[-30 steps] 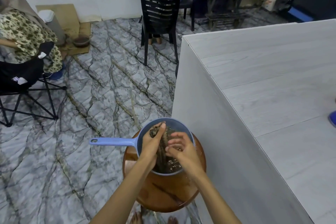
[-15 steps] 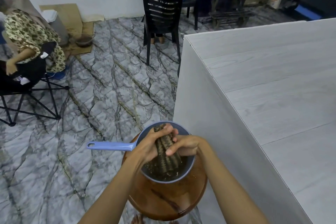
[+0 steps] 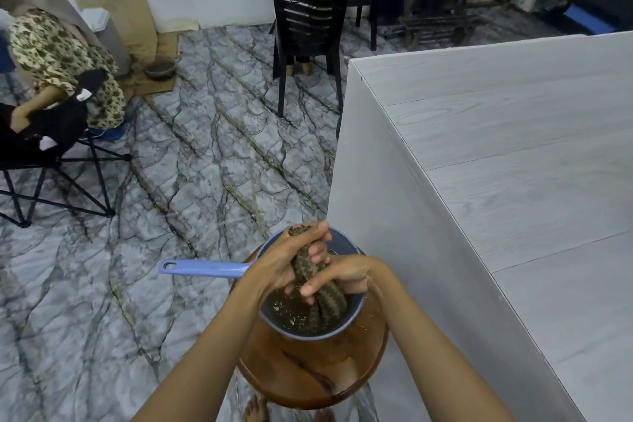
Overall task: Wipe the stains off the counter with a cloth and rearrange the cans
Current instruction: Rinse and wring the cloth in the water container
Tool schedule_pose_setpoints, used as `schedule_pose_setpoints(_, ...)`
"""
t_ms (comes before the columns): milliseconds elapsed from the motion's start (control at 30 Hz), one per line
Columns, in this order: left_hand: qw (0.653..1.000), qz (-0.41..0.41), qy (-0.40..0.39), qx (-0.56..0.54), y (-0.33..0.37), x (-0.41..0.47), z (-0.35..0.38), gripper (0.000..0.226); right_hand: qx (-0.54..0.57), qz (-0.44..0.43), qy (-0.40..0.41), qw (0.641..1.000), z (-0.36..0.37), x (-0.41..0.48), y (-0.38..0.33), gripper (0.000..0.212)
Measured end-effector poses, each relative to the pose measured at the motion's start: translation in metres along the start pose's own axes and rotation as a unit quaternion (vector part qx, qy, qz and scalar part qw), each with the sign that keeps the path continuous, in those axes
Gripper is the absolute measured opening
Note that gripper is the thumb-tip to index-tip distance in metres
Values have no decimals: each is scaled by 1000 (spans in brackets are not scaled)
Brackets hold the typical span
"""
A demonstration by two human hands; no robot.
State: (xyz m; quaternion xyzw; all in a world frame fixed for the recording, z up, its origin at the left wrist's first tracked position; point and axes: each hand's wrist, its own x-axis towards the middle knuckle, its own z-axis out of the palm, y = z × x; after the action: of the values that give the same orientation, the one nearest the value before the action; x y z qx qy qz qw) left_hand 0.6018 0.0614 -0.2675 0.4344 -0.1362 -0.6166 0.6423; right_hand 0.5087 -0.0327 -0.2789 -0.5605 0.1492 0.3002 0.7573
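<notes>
A wet, dark patterned cloth (image 3: 323,301) is twisted into a rope above a blue dipper (image 3: 205,268) holding murky water. My left hand (image 3: 284,264) grips the cloth's upper end. Just below it, my right hand (image 3: 339,276) grips the middle, and the lower end hangs into the water. The dipper stands on a round brown wooden stool (image 3: 308,377). To the right is the light grey counter (image 3: 513,181), with no cans in view.
A black plastic chair (image 3: 310,10) stands on the marble-pattern floor beyond the counter's corner. At the left a person (image 3: 58,55) sits in a black folding chair (image 3: 51,161). A small bowl (image 3: 160,69) and cardboard lie by the far wall.
Both hands have lifted the cloth out of the dipper's water and twisted it tighter into a rope. The view has shifted a little.
</notes>
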Motion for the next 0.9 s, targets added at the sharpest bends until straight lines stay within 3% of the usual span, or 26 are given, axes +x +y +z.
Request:
schedule_pose_setpoints(100, 995, 0, 96, 42, -3, 2, 6, 48, -61, -11, 99, 993, 11, 6, 1, 16)
schedule_pose_setpoints(233, 973, 3, 220, 66, -11, 9, 5, 56, -85, -39, 192, 977, 26, 12, 10, 27)
schedule_pose_setpoints(367, 954, 2, 291, 68, -18, 16, 3, 57, -177, -23, 348, 920, 39, 28, 21, 10)
schedule_pose_setpoints(467, 922, 4, 372, 104, -21, 23, 5, 51, -179, -6, 426, 887, 48, 35, 26, 17)
schedule_pose_setpoints(667, 849, -21, 503, 158, -26, 28, 6, 53, -249, 11, 495, 832, 58, 38, 33, 22)
schedule_pose_setpoints(767, 835, -24, 518, 185, -27, 30, 8, 56, -277, 14, 504, 818, 59, 38, 34, 23)
schedule_pose_setpoints(833, 860, 8, 485, 160, -23, 28, 12, 48, -256, 6, 507, 823, 55, 34, 27, 21)
schedule_pose_setpoints(900, 905, 37, 395, 155, -16, 21, 18, 43, -188, -12, 477, 858, 47, 25, 16, 17)
